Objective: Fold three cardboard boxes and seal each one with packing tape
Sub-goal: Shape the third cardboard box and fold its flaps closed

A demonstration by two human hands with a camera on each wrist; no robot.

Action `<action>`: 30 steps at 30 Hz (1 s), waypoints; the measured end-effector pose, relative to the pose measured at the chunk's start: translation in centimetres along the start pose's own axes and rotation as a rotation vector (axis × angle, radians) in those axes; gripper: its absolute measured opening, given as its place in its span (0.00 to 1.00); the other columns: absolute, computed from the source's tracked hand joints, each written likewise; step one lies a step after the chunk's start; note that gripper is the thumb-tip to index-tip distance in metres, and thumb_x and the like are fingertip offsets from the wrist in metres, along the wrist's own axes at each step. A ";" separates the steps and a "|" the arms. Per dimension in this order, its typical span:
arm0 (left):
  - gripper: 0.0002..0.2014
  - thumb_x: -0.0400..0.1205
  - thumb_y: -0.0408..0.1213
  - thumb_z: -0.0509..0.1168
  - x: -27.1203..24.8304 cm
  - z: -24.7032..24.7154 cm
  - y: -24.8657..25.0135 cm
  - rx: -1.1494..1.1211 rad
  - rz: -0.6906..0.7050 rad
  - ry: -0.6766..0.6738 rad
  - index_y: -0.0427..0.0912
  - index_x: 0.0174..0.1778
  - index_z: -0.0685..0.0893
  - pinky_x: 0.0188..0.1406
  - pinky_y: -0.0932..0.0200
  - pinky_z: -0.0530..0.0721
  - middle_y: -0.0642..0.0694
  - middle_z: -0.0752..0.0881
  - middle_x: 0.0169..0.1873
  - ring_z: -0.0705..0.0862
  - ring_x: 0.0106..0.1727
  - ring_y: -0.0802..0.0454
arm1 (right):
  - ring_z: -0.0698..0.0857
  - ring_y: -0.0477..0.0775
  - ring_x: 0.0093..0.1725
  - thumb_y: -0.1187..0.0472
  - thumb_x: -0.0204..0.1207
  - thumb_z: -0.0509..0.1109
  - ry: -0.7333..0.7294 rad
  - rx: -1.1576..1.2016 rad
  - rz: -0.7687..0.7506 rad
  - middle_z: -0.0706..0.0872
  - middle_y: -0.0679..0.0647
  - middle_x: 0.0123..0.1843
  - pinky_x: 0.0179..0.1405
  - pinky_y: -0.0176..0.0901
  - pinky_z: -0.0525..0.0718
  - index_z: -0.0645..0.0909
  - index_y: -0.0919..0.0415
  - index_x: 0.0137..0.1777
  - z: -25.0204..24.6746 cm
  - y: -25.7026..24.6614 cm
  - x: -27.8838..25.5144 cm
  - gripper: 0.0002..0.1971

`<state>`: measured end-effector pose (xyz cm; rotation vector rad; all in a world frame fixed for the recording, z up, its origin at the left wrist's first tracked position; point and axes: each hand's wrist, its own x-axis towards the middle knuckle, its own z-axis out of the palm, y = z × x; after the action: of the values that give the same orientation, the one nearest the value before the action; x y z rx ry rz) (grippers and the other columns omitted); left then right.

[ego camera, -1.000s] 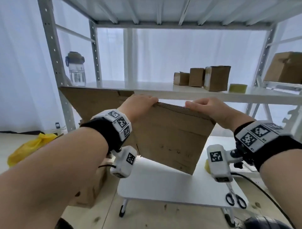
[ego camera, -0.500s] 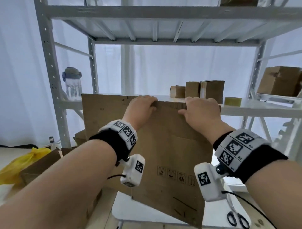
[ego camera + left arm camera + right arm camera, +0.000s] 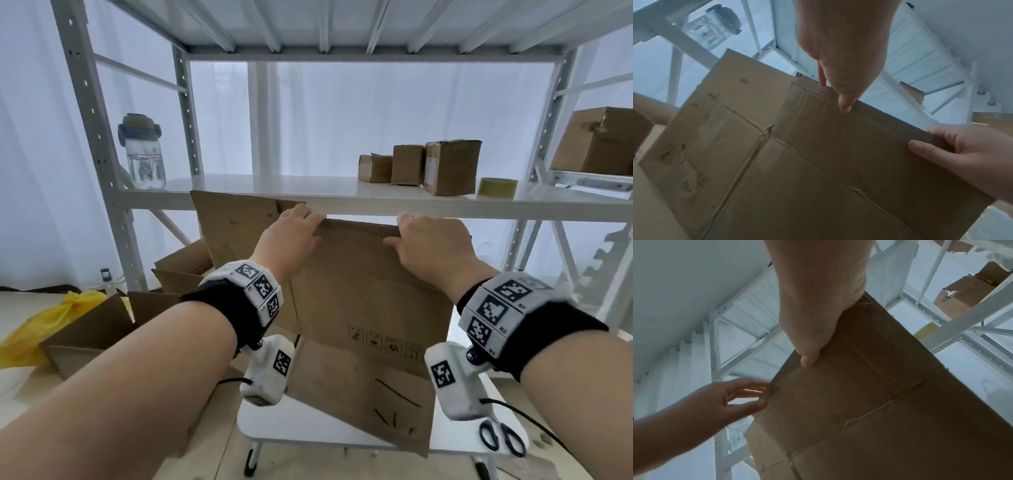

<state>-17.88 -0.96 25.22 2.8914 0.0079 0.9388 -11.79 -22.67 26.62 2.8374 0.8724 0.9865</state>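
A flattened brown cardboard box (image 3: 363,308) stands upright in front of me, its lower corner over the small white table (image 3: 308,428). My left hand (image 3: 294,229) pinches its corrugated top edge, thumb on the near face (image 3: 844,105). My right hand (image 3: 428,240) grips the same edge further right, thumb on the near side (image 3: 807,360). The box's creases and printed handling symbols (image 3: 383,339) face me. A roll of yellowish packing tape (image 3: 496,186) lies on the shelf at the right.
A white metal rack (image 3: 325,198) holds three small cardboard boxes (image 3: 421,164) and a water bottle (image 3: 144,154). Black-handled scissors (image 3: 501,442) lie on the table's right end. Open cartons (image 3: 89,335) and a yellow bag (image 3: 44,325) sit on the floor at left.
The box has swung from a slanted hold to upright and squarer to me. My hands moved closer together, then spread again along its top edge.
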 end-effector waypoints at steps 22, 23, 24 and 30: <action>0.39 0.84 0.38 0.62 -0.5 0.8 0.8 -1.446 -0.891 0.124 0.36 0.82 0.42 0.42 0.51 0.91 0.41 0.85 0.47 0.89 0.40 0.45 | 0.78 0.53 0.32 0.40 0.82 0.57 0.062 0.024 -0.066 0.77 0.49 0.34 0.32 0.44 0.74 0.68 0.56 0.44 -0.1 -1.9 -1.8 0.19; 0.41 0.85 0.38 0.61 -1.0 1.1 1.2 -1.483 -0.880 0.138 0.39 0.82 0.37 0.51 0.48 0.89 0.40 0.85 0.50 0.89 0.41 0.45 | 0.77 0.53 0.32 0.40 0.82 0.58 0.073 0.037 -0.059 0.77 0.49 0.33 0.32 0.43 0.73 0.68 0.56 0.44 0.2 -1.6 -2.2 0.19; 0.42 0.85 0.37 0.61 -1.3 1.3 1.6 -1.522 -0.866 0.153 0.43 0.81 0.33 0.55 0.46 0.87 0.38 0.85 0.54 0.90 0.42 0.45 | 0.77 0.53 0.32 0.40 0.82 0.58 0.076 0.057 -0.050 0.77 0.49 0.33 0.32 0.43 0.71 0.69 0.56 0.44 0.4 -1.4 -2.6 0.19; 0.46 0.83 0.35 0.58 -2.4 2.1 2.8 -1.588 -0.801 0.225 0.55 0.78 0.24 0.63 0.45 0.84 0.37 0.77 0.71 0.92 0.42 0.46 | 0.77 0.53 0.32 0.40 0.82 0.59 0.065 0.131 -0.040 0.76 0.48 0.33 0.33 0.43 0.69 0.72 0.58 0.46 1.0 -0.6 -3.3 0.19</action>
<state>-18.64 -4.07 22.38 1.1317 0.2677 0.5796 -13.66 -23.64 23.86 2.8963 1.0333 1.0602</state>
